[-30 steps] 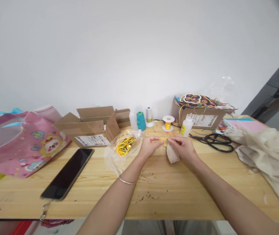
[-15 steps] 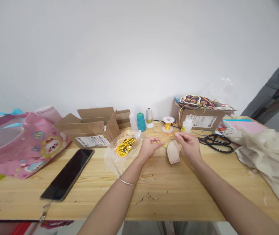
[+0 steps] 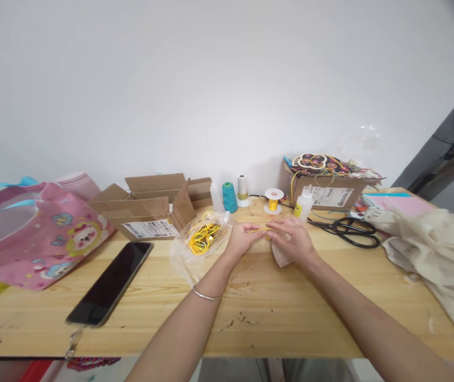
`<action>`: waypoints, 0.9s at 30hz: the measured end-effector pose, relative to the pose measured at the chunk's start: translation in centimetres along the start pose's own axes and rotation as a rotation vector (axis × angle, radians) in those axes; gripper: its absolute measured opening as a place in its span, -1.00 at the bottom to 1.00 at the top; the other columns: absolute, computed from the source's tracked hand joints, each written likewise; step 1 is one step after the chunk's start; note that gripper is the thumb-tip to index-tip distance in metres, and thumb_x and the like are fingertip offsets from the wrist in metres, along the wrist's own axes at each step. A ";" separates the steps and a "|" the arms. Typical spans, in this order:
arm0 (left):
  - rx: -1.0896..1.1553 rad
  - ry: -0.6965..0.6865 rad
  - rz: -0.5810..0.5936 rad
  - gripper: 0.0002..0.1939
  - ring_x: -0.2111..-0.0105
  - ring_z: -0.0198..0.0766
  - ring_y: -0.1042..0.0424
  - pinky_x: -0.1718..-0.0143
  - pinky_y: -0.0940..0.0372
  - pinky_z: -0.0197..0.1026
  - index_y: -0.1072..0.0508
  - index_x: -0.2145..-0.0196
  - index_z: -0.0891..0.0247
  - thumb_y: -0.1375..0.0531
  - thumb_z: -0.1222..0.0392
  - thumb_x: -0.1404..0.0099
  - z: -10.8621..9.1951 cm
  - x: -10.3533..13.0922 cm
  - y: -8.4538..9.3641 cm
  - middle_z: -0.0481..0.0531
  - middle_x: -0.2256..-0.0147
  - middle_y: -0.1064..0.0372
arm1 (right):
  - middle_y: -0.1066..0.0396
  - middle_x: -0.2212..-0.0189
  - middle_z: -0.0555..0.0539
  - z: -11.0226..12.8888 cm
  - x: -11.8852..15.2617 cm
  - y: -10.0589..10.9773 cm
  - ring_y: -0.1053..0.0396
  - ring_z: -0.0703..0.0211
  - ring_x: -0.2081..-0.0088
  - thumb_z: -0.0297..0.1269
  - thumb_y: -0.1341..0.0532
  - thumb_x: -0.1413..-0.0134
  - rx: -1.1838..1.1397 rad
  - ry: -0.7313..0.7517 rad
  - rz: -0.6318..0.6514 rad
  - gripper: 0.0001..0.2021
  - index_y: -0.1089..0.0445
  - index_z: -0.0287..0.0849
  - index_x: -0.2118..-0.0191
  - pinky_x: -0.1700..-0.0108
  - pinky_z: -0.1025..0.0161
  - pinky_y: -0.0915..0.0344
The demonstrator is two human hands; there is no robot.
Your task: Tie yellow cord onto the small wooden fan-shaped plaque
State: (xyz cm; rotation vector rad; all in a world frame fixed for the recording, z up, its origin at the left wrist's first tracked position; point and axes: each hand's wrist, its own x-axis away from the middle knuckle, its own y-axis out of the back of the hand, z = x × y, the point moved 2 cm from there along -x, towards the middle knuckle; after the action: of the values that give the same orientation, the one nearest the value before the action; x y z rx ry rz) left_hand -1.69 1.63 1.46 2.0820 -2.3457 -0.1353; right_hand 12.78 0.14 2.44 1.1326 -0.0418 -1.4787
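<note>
My left hand (image 3: 243, 239) pinches a thin yellow cord (image 3: 259, 230) between thumb and fingers. Close against its fingertips, my right hand (image 3: 293, 239) is closed on the same cord. A small beige piece with a dark edge (image 3: 280, 257) lies beneath my right hand, which hides most of it. Left of my hands, a clear plastic bag (image 3: 181, 252) holds a tangle of yellow cord (image 3: 203, 239). Behind them stands a white spool wound with yellow thread (image 3: 273, 203).
At the left are a pink bag (image 3: 52, 228), a phone (image 3: 111, 284) and an open cardboard box (image 3: 147, 212). Black scissors (image 3: 356, 232), a small bottle (image 3: 304, 204), a filled box (image 3: 324, 192) and cream cloth (image 3: 442, 249) occupy the right. A teal thread cone (image 3: 229, 197) stands behind.
My right hand has moved left to my left hand's fingertips and now covers most of the beige piece. My left hand has hardly moved.
</note>
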 end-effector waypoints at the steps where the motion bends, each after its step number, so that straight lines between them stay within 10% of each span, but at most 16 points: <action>1: 0.008 0.005 0.021 -0.77 0.55 -0.38 -0.26 0.45 -0.15 -0.31 -0.43 0.58 0.36 -0.25 0.15 0.23 0.0 0.0 0.0 -0.02 0.58 -0.36 | -0.40 0.37 -0.03 -0.1 0.1 -0.3 -0.25 0.15 0.26 -0.19 -0.11 0.14 0.012 -0.001 0.023 -0.81 -0.40 -0.06 0.36 0.14 0.13 -0.05; 19: 0.037 0.051 0.147 -0.76 0.73 -0.51 -0.04 0.67 0.06 -0.40 -0.44 0.51 0.35 -0.15 0.10 0.08 -0.2 0.4 -0.3 -0.17 0.79 -0.11 | -0.39 0.55 0.04 0.1 0.1 -0.1 -0.26 0.23 0.42 -0.25 -0.06 0.08 0.063 -0.021 -0.037 -0.82 -0.38 -0.09 0.52 0.14 0.16 -0.02; 27: -0.017 -0.010 0.105 -0.78 0.63 -0.47 -0.15 0.59 -0.03 -0.38 -0.44 0.55 0.34 -0.16 0.12 0.09 -0.3 0.3 -0.4 -0.08 0.63 -0.31 | -0.38 0.54 0.04 0.8 0.1 0.4 -0.24 0.24 0.39 -0.29 -0.07 0.09 0.109 0.050 -0.084 -0.85 -0.37 -0.10 0.53 0.06 0.14 0.04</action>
State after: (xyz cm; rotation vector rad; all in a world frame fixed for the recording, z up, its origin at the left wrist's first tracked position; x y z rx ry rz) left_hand -1.32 1.24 1.67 1.9506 -2.4435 -0.1654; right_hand 12.59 -0.52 3.04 1.2716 -0.0414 -1.5367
